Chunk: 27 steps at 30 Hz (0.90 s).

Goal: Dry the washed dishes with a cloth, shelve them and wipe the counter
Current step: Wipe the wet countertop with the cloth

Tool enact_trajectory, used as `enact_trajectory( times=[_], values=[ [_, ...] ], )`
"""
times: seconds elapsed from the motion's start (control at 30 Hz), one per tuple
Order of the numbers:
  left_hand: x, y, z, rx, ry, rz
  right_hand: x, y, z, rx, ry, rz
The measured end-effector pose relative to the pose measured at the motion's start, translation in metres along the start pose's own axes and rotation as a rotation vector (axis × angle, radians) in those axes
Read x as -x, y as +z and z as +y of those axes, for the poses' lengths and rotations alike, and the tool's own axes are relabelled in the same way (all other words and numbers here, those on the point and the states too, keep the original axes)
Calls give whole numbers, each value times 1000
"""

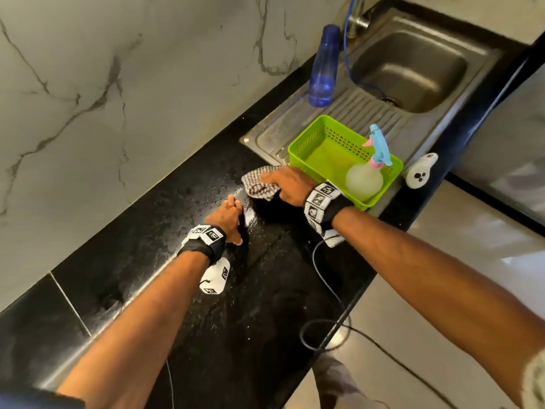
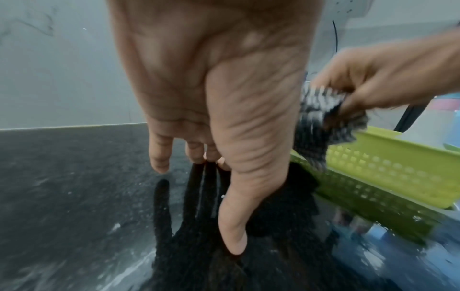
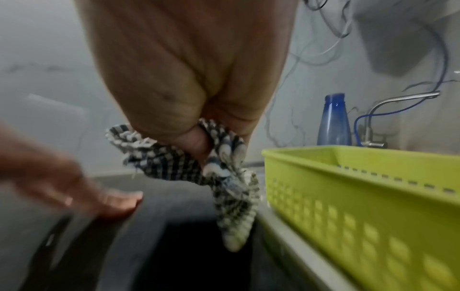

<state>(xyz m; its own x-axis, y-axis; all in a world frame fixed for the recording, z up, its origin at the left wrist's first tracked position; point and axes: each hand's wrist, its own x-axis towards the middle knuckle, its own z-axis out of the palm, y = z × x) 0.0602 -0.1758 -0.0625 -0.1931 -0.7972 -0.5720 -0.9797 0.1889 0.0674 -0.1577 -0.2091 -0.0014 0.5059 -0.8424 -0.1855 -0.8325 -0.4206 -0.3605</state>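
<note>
My right hand (image 1: 283, 184) grips a bunched black-and-white checked cloth (image 1: 259, 184) just above the wet black counter (image 1: 280, 290), beside the green basket (image 1: 312, 137). In the right wrist view the thumb and fingers (image 3: 196, 141) curl round the cloth (image 3: 231, 196), whose loose end hangs down. My left hand (image 1: 230, 214) is spread with straight fingers, its fingertips (image 2: 234, 248) touching the counter (image 2: 62, 196) left of the cloth (image 2: 321, 118). The right hand (image 2: 388, 80) shows in the left wrist view too.
The green basket holds a spray bottle (image 1: 368, 172) and stands on the steel drainboard (image 1: 348, 104) next to the sink (image 1: 413, 69). A blue bottle (image 1: 324, 66) stands by the marble wall. A white controller (image 1: 420, 171) lies at the counter's front edge. Cables hang off the edge.
</note>
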Motion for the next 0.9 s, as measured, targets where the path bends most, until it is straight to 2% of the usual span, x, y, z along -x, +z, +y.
enact_trajectory(
  times=[0.1,0.13,0.23,0.33,0.4,0.47,0.5,0.57,0.63,0.7,0.8,0.9],
  values=[
    [4,-1,-2,1,5,14,22,40,11,-12,5,-256],
    [5,-2,-2,4,9,15,38,52,19,-59,-21,-260],
    [7,-1,-2,33,-2,16,99,85,55,-260,-201,-101],
    [10,-4,4,41,-19,-3,169,89,87,-303,-229,-96],
    [14,-7,9,28,-40,-15,209,84,101,-316,-168,46],
    [18,-12,19,1,-71,-17,245,80,113,-296,-77,100],
    [19,-14,24,-13,-87,-20,258,73,113,-255,6,96],
    [21,-17,36,-39,-123,-20,276,60,110,-79,227,-85],
    [24,-19,46,-67,-151,-24,285,45,103,154,404,-283],
    [23,-21,49,-89,-177,-50,280,26,94,187,460,-317],
    [18,-21,48,-99,-195,-83,239,-1,71,36,355,-169],
    [16,-18,50,-90,-209,-74,167,-8,37,-147,213,-21]
  ],
)
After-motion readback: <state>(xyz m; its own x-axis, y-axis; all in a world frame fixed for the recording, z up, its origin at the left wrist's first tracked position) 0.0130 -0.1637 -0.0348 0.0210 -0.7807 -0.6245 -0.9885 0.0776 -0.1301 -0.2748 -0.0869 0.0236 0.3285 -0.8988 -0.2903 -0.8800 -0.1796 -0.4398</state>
